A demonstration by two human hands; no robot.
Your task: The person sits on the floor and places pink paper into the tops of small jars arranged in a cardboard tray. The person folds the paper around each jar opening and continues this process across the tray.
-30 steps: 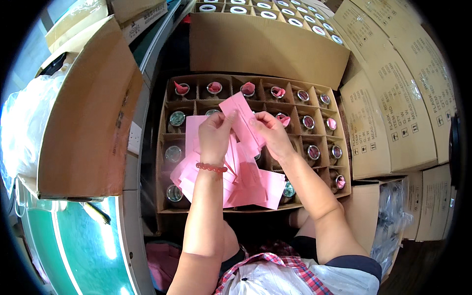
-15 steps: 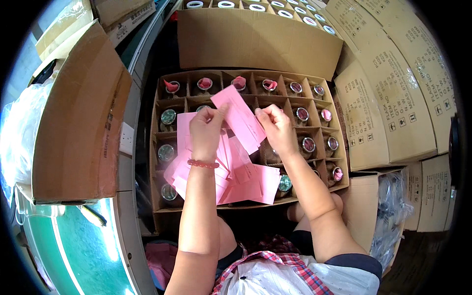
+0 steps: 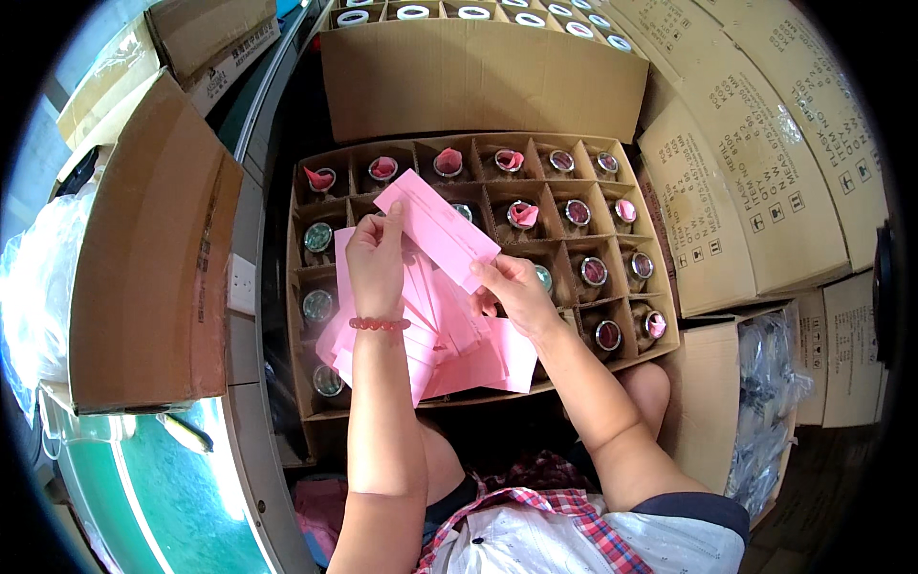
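A pink paper slip (image 3: pixel 438 230) slants between my two hands above a divided carton (image 3: pixel 631 378). My left hand (image 3: pixel 377 260) pinches its upper left end, and my right hand (image 3: pixel 516 290) grips its lower right end. Below them a loose pile of pink slips (image 3: pixel 469 368) lies over the carton's middle and front cells. Round-mouthed vessels with shiny rims stand in the cells. Pink paper pokes out of several, such as the vessel (image 3: pixel 522 214) just beyond my right hand. Others, like the greenish vessel (image 3: pixel 317 236) at the left, show no paper in the mouth.
Behind stands another carton (image 3: pixel 478 86) holding white-rimmed vessels. Stacked cardboard boxes (image 3: pixel 755 172) wall off the right, above an open box of plastic-wrapped things (image 3: pixel 765 411). At left are a tilted carton (image 3: pixel 153 258), a green tabletop (image 3: pixel 172 478) and a power socket (image 3: pixel 242 285).
The slip has moved left and lies at a flatter slant. My right hand has come down and left onto its lower end. A paper-filled vessel now shows beyond that hand.
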